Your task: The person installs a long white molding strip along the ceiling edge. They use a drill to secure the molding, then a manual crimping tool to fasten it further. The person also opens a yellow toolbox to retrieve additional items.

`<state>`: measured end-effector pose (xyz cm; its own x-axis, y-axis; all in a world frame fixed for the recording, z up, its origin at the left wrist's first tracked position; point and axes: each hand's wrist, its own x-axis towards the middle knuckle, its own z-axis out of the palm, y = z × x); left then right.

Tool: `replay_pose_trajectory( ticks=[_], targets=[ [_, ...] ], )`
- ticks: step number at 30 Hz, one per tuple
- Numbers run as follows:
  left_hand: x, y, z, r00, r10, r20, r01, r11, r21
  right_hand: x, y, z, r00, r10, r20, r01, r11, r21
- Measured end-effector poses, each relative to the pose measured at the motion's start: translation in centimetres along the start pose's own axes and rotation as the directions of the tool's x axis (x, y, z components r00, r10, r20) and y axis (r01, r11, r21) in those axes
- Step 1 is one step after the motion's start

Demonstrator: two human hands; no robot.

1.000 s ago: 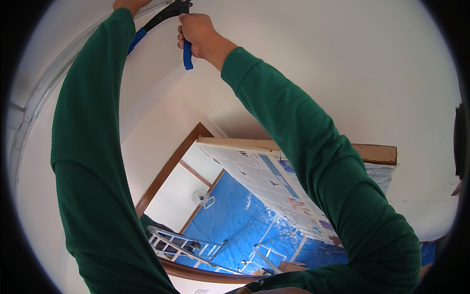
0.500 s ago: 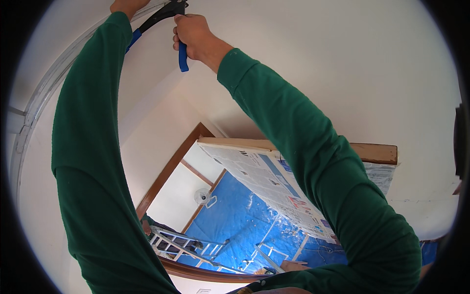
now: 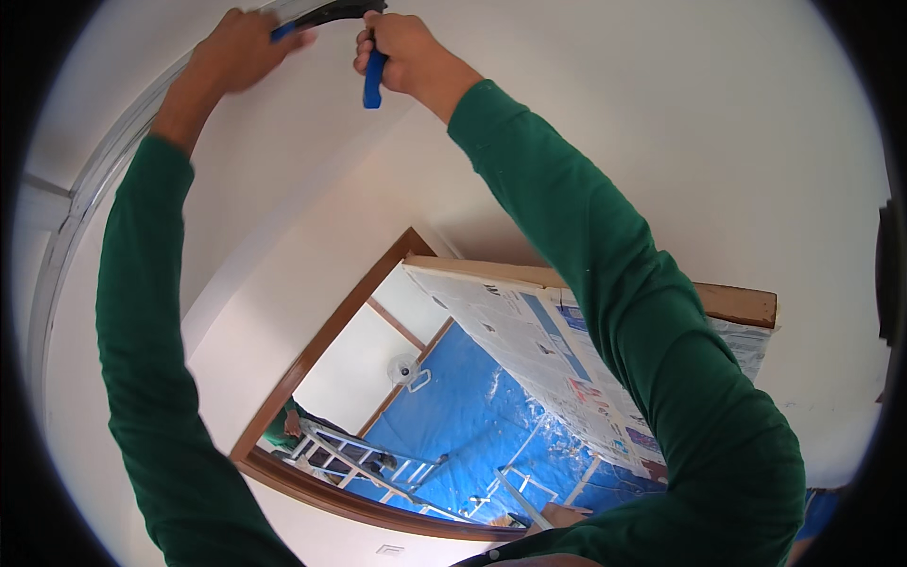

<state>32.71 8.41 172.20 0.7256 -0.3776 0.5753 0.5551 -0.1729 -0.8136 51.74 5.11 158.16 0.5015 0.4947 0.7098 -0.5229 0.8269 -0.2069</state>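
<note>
Raised at the top, my right hand (image 3: 400, 53) is closed around one blue handle of a black-and-blue two-handled hand tool (image 3: 333, 13). The tool's head sits close to a grooved metal track (image 3: 94, 184) along the white surface; contact is unclear. My left hand (image 3: 244, 52) is at the tool's other blue handle, left of my right hand. It is blurred, with the thumb out, so I cannot tell whether it grips. Both my forearms are in green sleeves.
A brown-framed doorway (image 3: 335, 331) shows another room with blue sheeting (image 3: 425, 397), a white fan (image 3: 404, 370), aluminium ladders (image 3: 373, 472) and a person in green (image 3: 283, 425). A newspaper-covered panel (image 3: 510, 331) stands beside the opening; a dark object (image 3: 886, 269) is at the right edge.
My left hand has moved into fuller view, rightward and down along the tool, its thumb now showing. The tool and right hand have shifted slightly up and right, as has the doorway.
</note>
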Motion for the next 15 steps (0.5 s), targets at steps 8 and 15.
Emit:
replay_pose_trajectory(
  ticks=[8,15],
  targets=[
    [1.8,-2.8,-4.4,0.957,-0.114,0.266,0.134,0.989,-0.057,4.1,4.2,1.4,0.969,0.008,0.248,-0.149,0.817,0.557],
    [1.5,-5.0,0.1,0.975,-0.151,0.165,0.175,0.974,-0.144,7.0,4.1,5.9,0.927,-0.093,0.363,-0.200,0.698,0.688]
  ],
)
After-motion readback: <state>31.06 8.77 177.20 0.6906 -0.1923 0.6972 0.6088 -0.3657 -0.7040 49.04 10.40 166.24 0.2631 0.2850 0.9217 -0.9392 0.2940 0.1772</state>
